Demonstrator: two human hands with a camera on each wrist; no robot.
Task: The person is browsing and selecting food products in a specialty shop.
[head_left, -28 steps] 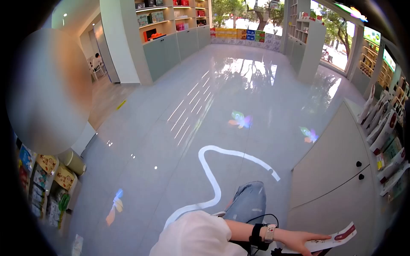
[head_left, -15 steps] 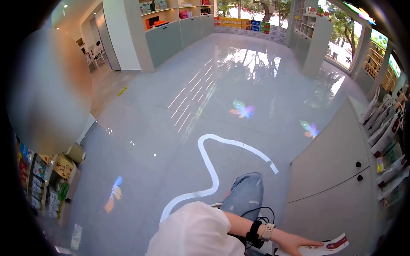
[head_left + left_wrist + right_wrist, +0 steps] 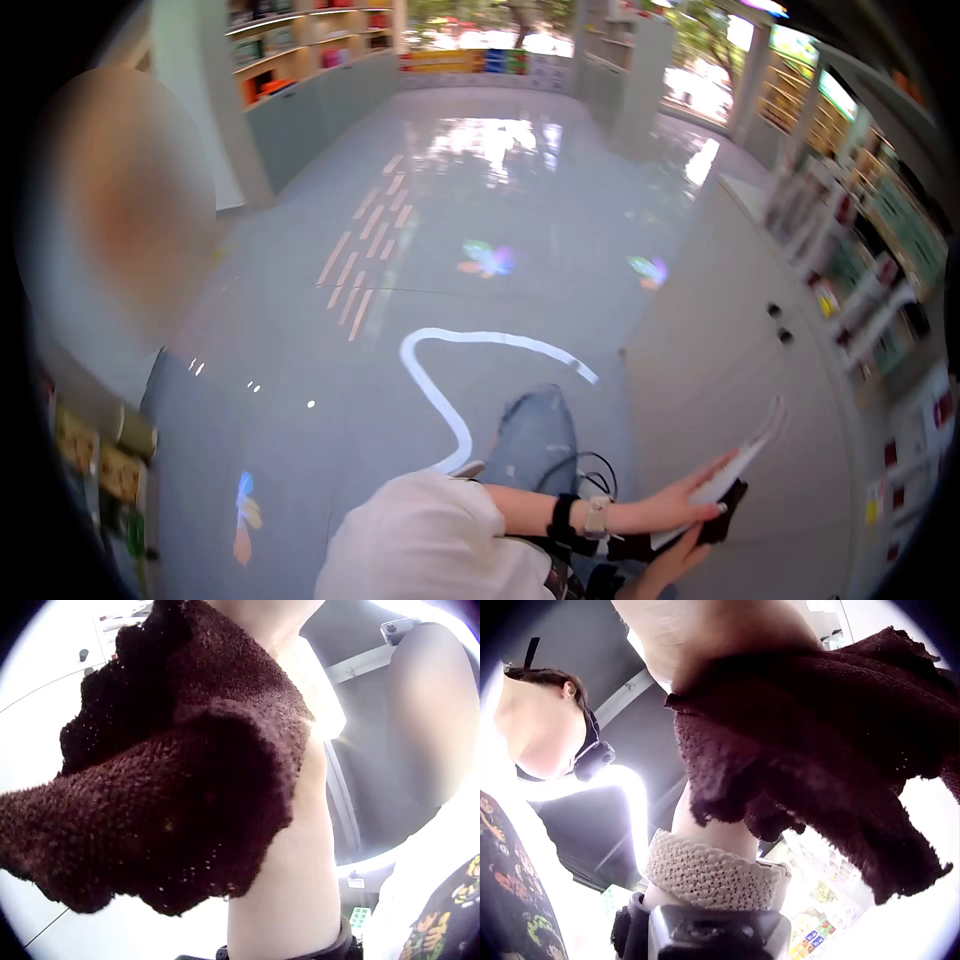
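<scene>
At the lower right of the head view, my left hand [image 3: 675, 507] grips a slim white packet [image 3: 733, 477], which tilts upward and blurs toward its far tip. Below it, my right hand [image 3: 675, 562] holds a dark maroon cloth [image 3: 722, 522] against the packet's underside. The fuzzy cloth [image 3: 202, 787], with ragged edges, fills much of the left wrist view and hides most of the fingers there. It also hangs across the right wrist view as a draped cloth [image 3: 802, 750]. A beige woven band [image 3: 712, 874] circles my left wrist.
A pale cabinet [image 3: 720, 340] with black knobs [image 3: 779, 322] stands right beside the hands. Upright packets [image 3: 825, 215] line the shelving on the right. Low shelves of goods [image 3: 95, 465] are at the left. A white curved line [image 3: 435, 395] crosses the grey floor [image 3: 330, 440].
The head view has swung right. My left hand has lifted the packet, which now points up instead of lying nearly flat. My right hand has come into view with the cloth.
</scene>
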